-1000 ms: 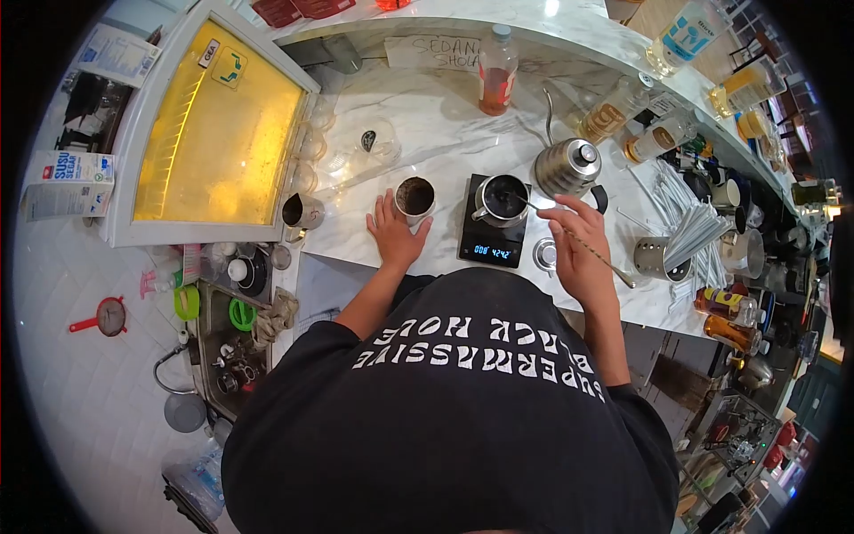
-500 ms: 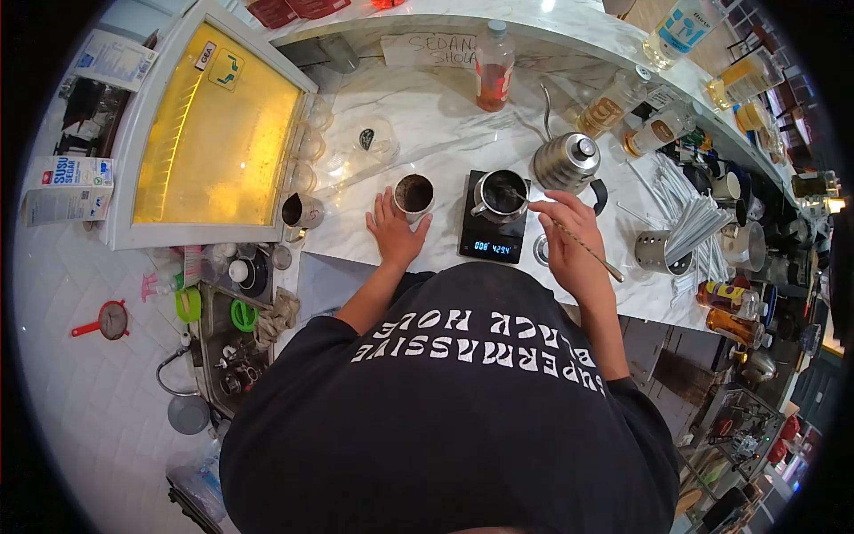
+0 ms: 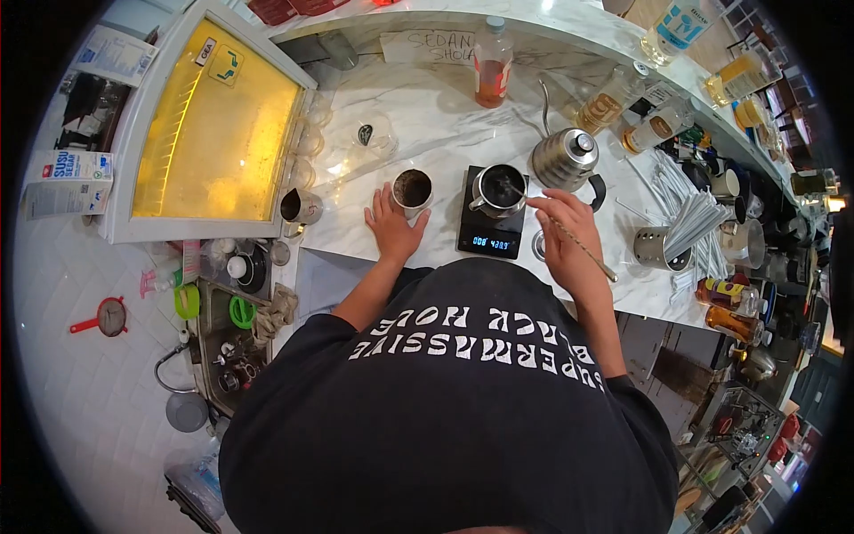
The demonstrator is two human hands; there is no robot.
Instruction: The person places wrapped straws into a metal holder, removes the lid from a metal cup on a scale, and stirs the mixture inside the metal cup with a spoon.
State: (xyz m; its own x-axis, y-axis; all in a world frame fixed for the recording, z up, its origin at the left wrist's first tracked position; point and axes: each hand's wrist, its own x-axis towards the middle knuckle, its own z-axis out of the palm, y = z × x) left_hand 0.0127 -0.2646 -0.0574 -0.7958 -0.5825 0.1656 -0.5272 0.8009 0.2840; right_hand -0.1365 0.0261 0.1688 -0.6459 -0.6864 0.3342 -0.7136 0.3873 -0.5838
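1. nearest me is my black shirt, white lettering across it.
2. my right hand pinches the spoon, thumb and fingers closed on its long twisted shaft, the free end sticking out to the right.
3. my left hand is palm down at the counter, fingers and thumb spread wide around the near side of the cup; i cannot tell how firmly they touch it.
4. the cup stands upright, dark inside, left of the scale.
5. the scale, blue digits lit, sits between my hands and carries the jug.
6. the jug is upright, its handle to the left; the spoon dips into the dark contents.
7. just beyond my right hand stands the kettle, black handle to the right.
8. straws fill a metal holder farther right.
9. at the back, a bottle of reddish liquid stands by a handwritten sign.
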